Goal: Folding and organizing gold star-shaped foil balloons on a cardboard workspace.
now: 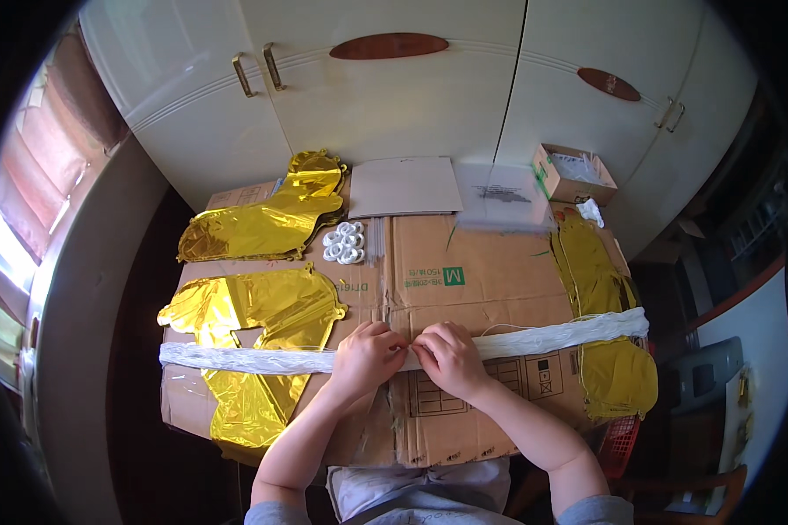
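A long bundle of white string (560, 338) stretches from side to side across the flattened cardboard (490, 293). At its middle, my left hand (368, 354) and my right hand (449, 356) meet with fingertips pinched together, almost touching. Both hands are closed on the string; the exact strands between the fingers are too small to make out. A loose thread arcs above the bundle to the right of my hands. The bundle's left part lies over a flat gold foil balloon (276, 302), and its right end crosses more gold foil balloons (620, 376).
Further gold foil balloons (254, 232) lie at the far left. Several white ribbon rings (344, 243) sit beside thin clear strips. Behind are a grey-white sheet (404, 188), clear plastic bags (499, 199) and a small open box (578, 175). Pale cabinets (394, 105) stand at the back.
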Available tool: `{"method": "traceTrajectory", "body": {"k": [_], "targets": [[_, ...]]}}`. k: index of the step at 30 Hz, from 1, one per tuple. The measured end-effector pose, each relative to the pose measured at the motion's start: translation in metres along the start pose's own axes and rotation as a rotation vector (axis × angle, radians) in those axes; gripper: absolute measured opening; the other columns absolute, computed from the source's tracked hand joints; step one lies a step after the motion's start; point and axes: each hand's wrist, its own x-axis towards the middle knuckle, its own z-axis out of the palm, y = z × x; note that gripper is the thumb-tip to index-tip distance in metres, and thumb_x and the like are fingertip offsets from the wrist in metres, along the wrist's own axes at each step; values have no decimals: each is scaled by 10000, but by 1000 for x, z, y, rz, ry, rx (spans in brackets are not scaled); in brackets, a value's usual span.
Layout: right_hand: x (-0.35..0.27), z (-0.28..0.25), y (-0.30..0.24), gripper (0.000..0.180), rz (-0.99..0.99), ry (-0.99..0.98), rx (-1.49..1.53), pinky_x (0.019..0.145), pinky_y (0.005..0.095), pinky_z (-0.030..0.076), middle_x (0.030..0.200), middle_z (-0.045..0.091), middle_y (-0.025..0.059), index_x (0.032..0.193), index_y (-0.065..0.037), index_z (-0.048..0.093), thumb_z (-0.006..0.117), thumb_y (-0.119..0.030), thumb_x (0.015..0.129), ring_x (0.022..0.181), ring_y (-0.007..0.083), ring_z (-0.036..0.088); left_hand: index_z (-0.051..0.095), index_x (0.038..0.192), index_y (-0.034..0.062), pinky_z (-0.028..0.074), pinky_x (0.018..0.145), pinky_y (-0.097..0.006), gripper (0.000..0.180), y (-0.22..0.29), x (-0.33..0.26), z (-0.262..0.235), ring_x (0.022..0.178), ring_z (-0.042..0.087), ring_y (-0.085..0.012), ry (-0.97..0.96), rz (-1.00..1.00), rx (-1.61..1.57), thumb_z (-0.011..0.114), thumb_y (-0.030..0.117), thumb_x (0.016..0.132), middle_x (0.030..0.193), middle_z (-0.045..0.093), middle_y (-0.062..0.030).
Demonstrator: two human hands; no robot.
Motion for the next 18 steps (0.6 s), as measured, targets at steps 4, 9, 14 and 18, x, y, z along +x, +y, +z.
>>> {"method": "traceTrajectory", "body": {"k": [4,9,14,18], "targets": [[0,-4,0,151,-25,-8,-38,695,359,408,835,550,16,836,-108,584,690,-100,729,786,217,545,673,787,78,480,671,-370,109,3,0,0,749,584,-256,51,28,-33,707,110,689,754,586,-60],[3,-14,-5,148,-26,67,-29,727,359,388,840,566,10,835,-115,580,679,-88,728,789,215,536,656,778,71,472,689,-371,110,12,2,-6,780,560,-261,86,75,-40,713,100,688,766,581,-56],[2,-22,0,108,58,153,129,760,349,379,837,564,33,851,-97,560,628,-63,775,792,227,531,651,800,78,456,711,-368,108,8,3,-4,771,543,-261,87,94,-19,697,137,723,797,586,-57],[-3,-26,8,43,281,204,439,724,306,398,842,548,67,868,-52,534,562,-35,840,789,188,525,637,808,59,434,730,-354,97,14,4,-6,787,544,-262,100,116,-75,689,119,752,817,590,-68]]}}
